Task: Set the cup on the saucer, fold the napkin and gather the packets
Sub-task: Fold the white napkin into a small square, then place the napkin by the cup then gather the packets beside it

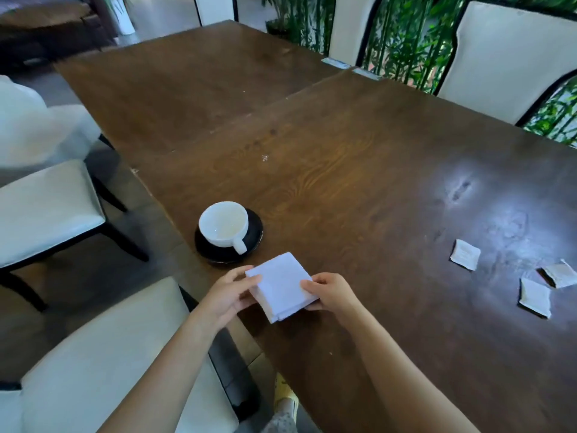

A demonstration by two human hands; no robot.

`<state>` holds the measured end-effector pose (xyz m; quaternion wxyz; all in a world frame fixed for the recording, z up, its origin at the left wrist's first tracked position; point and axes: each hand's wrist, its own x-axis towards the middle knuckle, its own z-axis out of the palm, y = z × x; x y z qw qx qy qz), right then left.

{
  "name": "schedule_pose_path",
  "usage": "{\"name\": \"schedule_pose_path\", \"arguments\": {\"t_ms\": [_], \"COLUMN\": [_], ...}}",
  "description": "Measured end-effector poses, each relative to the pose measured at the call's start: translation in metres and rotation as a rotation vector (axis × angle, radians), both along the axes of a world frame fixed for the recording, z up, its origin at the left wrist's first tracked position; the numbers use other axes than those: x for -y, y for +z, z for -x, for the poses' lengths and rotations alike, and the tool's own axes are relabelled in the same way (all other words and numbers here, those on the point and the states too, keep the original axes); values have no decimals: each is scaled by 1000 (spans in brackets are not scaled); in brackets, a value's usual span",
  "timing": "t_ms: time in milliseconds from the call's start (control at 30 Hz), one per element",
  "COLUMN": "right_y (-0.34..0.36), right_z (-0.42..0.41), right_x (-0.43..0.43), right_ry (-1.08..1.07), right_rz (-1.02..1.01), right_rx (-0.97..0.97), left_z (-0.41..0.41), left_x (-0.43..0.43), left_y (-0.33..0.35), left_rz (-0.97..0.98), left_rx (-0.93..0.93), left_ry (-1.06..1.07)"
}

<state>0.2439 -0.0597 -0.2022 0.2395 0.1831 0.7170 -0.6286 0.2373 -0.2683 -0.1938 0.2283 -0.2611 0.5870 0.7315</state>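
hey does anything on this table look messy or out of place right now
Only the three packets: they lie loose at odd angles on the table, far right. The cup sits off-centre on its saucer. No spills visible.

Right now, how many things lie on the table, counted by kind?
Cup: 1
Saucer: 1
Napkin: 1, folded, held by the left hand and right hand
Packets: 3
Total: 6
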Motion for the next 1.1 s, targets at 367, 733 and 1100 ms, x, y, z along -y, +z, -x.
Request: {"name": "schedule_pose_path", "arguments": {"t_ms": [367,733,1100], "right_y": [-28,-36,14], "right_z": [2,3,-18], "right_x": [35,29,-68], "right_ry": [157,281,258], "right_rz": [-682,-707,-640], "right_rx": [-370,-433,-244], "left_z": [-23,-31,-26], "left_x": [-5,-10,-72], "left_y": [-32,-31,43], "left_rz": [802,1029,1649], "left_rx": [-219,-319,-389], "left_ry": [-55,-186,-552]}}
